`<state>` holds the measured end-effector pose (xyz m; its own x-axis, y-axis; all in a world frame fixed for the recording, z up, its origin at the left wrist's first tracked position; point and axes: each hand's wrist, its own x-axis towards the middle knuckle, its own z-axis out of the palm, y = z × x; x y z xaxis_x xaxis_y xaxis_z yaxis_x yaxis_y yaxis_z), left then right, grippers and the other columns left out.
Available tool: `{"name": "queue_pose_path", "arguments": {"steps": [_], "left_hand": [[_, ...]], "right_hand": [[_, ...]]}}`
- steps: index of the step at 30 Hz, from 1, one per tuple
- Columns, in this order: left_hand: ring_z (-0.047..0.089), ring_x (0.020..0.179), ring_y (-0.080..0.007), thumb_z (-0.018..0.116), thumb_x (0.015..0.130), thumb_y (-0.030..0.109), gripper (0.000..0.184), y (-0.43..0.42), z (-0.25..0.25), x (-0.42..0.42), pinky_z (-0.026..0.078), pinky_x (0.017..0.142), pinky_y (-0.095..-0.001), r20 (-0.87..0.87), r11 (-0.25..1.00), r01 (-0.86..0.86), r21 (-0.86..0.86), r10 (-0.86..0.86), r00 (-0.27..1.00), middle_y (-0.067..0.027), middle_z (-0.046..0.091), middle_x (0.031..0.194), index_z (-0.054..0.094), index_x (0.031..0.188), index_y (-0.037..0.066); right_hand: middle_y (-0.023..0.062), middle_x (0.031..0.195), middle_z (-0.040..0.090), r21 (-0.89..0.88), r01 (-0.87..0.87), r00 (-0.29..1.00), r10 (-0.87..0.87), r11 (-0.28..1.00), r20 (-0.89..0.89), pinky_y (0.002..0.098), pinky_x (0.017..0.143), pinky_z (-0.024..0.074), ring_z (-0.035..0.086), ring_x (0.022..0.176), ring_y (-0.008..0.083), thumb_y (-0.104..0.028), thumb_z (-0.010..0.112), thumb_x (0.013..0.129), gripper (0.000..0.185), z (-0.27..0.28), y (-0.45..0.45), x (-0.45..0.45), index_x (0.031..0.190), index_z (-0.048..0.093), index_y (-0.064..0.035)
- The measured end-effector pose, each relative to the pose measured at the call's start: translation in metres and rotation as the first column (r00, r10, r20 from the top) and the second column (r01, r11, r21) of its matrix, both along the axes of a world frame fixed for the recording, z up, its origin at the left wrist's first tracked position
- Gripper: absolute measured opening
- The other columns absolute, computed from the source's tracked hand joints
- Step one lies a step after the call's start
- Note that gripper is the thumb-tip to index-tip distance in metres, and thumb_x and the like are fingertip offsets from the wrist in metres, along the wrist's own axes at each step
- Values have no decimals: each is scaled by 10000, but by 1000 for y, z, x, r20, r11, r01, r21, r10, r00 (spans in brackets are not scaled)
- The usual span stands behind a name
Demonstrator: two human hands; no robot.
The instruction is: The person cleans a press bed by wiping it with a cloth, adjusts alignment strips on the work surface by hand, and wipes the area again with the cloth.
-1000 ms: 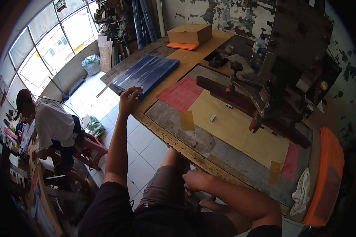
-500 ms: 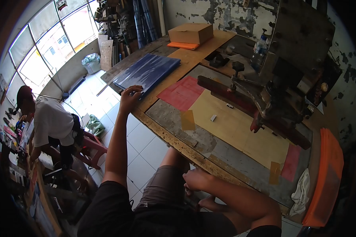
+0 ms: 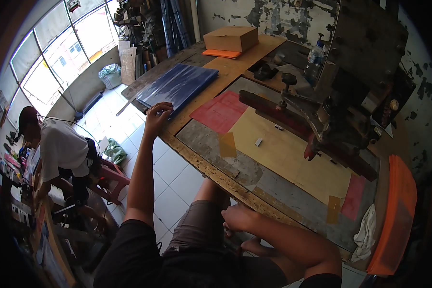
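Note:
Blue plastic sheets point(image 3: 182, 85) lie in a flat, glossy stack on the left part of the worktable. At the stack's near corner rests my left hand point(image 3: 158, 117), its fingers loosely bent and a little apart, with nothing lifted in them. My right hand point(image 3: 237, 218) is closed above my lap, just below the table's front edge; whatever its fingers may hold is hidden. Before me on the grey press bed point(image 3: 201, 139) lies a tan sheet point(image 3: 293, 161), with red sheets point(image 3: 221, 113) showing beyond its ends and small pale blocks point(image 3: 258, 142) on it.
A dark metal press arm point(image 3: 307, 137) spans the bed. A cardboard box point(image 3: 231, 39) sits on orange sheets at the back. An orange stack point(image 3: 393, 216) and a white cloth point(image 3: 366, 233) lie right. Another person point(image 3: 65, 149) bends over a bench at left.
Both of my hands stay where they were. The other person's head has dipped slightly lower; the things on the table have not moved.

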<state>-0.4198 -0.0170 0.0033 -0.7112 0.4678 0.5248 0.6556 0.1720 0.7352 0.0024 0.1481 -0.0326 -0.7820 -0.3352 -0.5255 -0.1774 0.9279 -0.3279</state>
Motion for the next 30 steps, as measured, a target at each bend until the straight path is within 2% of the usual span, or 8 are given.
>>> {"name": "queue_pose_path", "arguments": {"steps": [2,8,11,14,18,23,26,30], "left_hand": [[727,1226,-263,790,915,152,191,2,1,2,518,1131,-421,-32,999,-33,-31,32,999,-103,809,1258,847,1050,29],[729,1224,-261,810,905,151,175,6,-5,0,520,1123,-420,-31,994,-106,-26,105,994,-108,811,1258,846,1033,38],[728,1228,-260,823,899,161,170,5,-4,0,516,1124,-426,-24,993,-119,-19,119,993,-108,812,1249,846,1025,48],[729,1223,-265,829,899,177,175,6,-5,-1,506,1128,-436,-67,991,-129,-25,127,990,-107,815,1229,845,1021,53],[729,1213,-279,837,896,201,188,7,-4,0,490,1138,-445,-138,986,-154,-72,143,980,-104,818,1204,843,1018,58],[729,1217,-291,826,885,196,182,7,-5,-1,489,1143,-445,-90,986,-163,-33,160,983,-103,820,1203,841,1008,63],[731,1214,-292,816,884,192,180,6,-5,0,492,1141,-445,-98,983,-176,-49,171,980,-103,822,1201,841,1008,63],[728,1216,-284,815,889,201,184,6,-5,-1,487,1144,-442,-79,985,-168,-34,165,983,-102,825,1202,842,1009,64]], "right_hand": [[155,1006,841,-3,19,998,-19,1000,68,449,870,651,829,946,324,-379,816,967,341,6,-1,-2,1010,850,-43],[146,983,838,25,16,998,-15,1000,-57,443,856,651,831,924,315,-377,820,965,325,-8,-2,3,997,853,-55],[145,983,838,34,6,999,-4,999,-48,442,850,652,832,928,311,-383,825,962,326,-9,-2,2,992,856,-59],[186,925,823,8,-27,999,27,1000,-20,506,816,646,821,880,370,-384,763,996,342,-18,0,0,1015,820,-47],[186,926,826,11,-19,1000,19,1000,-13,503,831,646,823,884,366,-381,762,996,336,-9,0,0,1019,822,-51],[175,900,825,19,-13,999,14,1000,-49,495,832,644,823,873,362,-388,756,999,336,-15,-1,1,1012,825,-60],[170,879,822,9,-23,999,22,1000,47,488,824,642,823,857,358,-388,747,1005,336,-2,0,-3,999,825,-61],[166,855,815,20,-18,1000,18,1000,-14,488,817,639,821,843,354,-397,794,966,340,-11,0,0,965,814,-57]]}}
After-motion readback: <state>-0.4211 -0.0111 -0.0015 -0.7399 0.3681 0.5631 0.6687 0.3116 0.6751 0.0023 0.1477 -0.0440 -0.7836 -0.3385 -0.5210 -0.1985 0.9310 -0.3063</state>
